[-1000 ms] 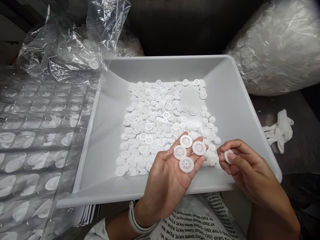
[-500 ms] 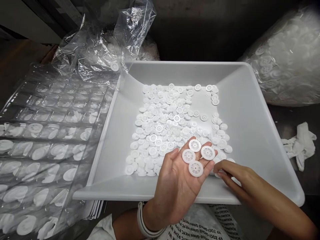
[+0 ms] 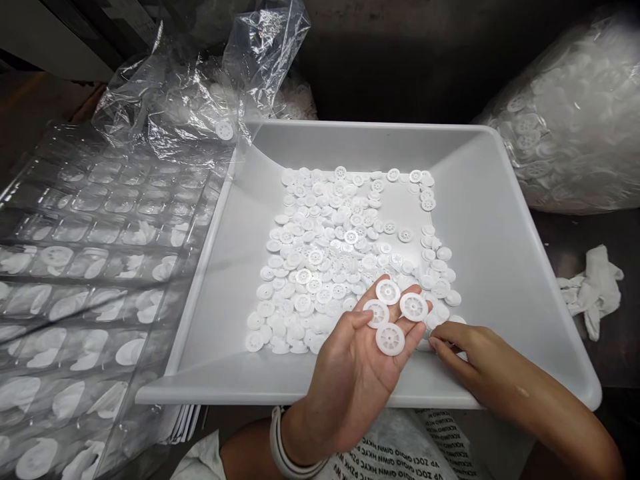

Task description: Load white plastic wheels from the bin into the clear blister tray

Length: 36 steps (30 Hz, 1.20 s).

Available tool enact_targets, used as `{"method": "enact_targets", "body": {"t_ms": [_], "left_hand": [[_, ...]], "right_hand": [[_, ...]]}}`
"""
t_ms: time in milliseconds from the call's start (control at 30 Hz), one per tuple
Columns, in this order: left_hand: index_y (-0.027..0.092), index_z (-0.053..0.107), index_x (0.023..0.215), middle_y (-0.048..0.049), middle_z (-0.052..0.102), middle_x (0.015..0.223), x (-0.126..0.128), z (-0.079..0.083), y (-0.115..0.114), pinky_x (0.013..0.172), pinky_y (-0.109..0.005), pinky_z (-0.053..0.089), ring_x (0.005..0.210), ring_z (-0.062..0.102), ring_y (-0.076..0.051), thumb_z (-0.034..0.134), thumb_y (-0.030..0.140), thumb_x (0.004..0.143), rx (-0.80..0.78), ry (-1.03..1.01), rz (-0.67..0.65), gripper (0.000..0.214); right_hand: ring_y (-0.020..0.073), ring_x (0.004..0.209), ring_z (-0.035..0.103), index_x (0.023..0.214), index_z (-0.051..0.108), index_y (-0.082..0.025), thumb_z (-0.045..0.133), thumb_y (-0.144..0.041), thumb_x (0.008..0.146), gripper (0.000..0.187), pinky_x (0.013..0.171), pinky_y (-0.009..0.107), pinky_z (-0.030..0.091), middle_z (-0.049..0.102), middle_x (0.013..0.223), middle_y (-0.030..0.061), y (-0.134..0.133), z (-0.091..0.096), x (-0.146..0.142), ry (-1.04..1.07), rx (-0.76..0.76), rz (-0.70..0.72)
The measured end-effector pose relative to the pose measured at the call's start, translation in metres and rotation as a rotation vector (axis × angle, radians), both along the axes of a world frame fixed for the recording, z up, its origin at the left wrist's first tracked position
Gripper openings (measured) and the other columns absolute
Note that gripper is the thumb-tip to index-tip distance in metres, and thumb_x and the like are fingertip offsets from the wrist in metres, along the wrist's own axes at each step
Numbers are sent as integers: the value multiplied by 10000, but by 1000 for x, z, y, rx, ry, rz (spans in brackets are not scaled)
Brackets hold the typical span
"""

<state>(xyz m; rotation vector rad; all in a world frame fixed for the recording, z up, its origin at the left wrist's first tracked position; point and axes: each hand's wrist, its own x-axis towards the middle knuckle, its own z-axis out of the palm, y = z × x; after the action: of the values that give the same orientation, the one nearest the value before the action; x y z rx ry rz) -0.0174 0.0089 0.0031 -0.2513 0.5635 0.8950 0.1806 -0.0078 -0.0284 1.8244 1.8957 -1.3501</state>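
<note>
My left hand [image 3: 357, 367] is held palm up over the front of a pale grey plastic bin [image 3: 475, 167]. Several white plastic spoked wheels [image 3: 390, 339] rest on its palm and fingers, and the thumb presses on one of them. Close to its fingertips, at the front right of the bin, my right hand [image 3: 465, 350] has its thumb and fingers curled together. What is between those fingers is mostly hidden; a bit of white shows there. Many loose white wheels [image 3: 303, 276] cover the bin floor, thickest at the left and middle.
Left of the bin lies a stack of clear compartment trays [image 3: 105, 230], many pockets holding white pieces. Behind it sits a crumpled clear plastic bag [image 3: 185, 113] of wheels. At right are a large full bag of wheels [image 3: 575, 127] and a crumpled white glove or cloth [image 3: 595, 290].
My left thumb has moved in onto one of the wheels. My right hand has shifted slightly, its fingers drawn together among the wheels. The whole view has moved a little.
</note>
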Motion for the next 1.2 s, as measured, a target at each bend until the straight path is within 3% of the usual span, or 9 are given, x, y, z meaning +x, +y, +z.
{"method": "enact_targets", "body": {"t_ms": [367, 600, 800, 1200], "left_hand": [[147, 239, 1482, -128, 560, 1383, 3, -2, 2, 1142, -376, 371, 1302, 495, -219, 411, 243, 960, -7, 44, 15, 558], [116, 314, 1437, -150, 573, 1360, 5, 0, 2, 1117, -350, 410, 1298, 497, -225, 425, 158, 917, -41, 72, 44, 534], [115, 297, 1429, -154, 571, 1356, 4, -2, 1, 1125, -397, 404, 1302, 488, -255, 415, 55, 871, -23, 80, 77, 574], [104, 330, 1395, -175, 540, 1379, 4, -1, 1, 1117, -367, 415, 1308, 480, -266, 408, 53, 871, -6, 63, 76, 533]], "right_hand": [[162, 732, 527, 735, 506, -210, 282, -443, 981, 406, 704, 327, 376, 591, 795, 4, 3, 2, -1, -35, -9, -1], [156, 702, 503, 717, 488, -209, 291, -419, 977, 388, 675, 319, 355, 575, 758, -3, 4, 3, 0, -48, -12, 20], [153, 682, 492, 707, 485, -209, 277, -436, 977, 410, 654, 317, 342, 571, 744, -7, 4, 2, 1, -60, -15, 23], [148, 642, 480, 686, 464, -208, 286, -437, 970, 406, 610, 309, 333, 556, 699, -12, 5, 5, -1, -93, -12, 9]]}}
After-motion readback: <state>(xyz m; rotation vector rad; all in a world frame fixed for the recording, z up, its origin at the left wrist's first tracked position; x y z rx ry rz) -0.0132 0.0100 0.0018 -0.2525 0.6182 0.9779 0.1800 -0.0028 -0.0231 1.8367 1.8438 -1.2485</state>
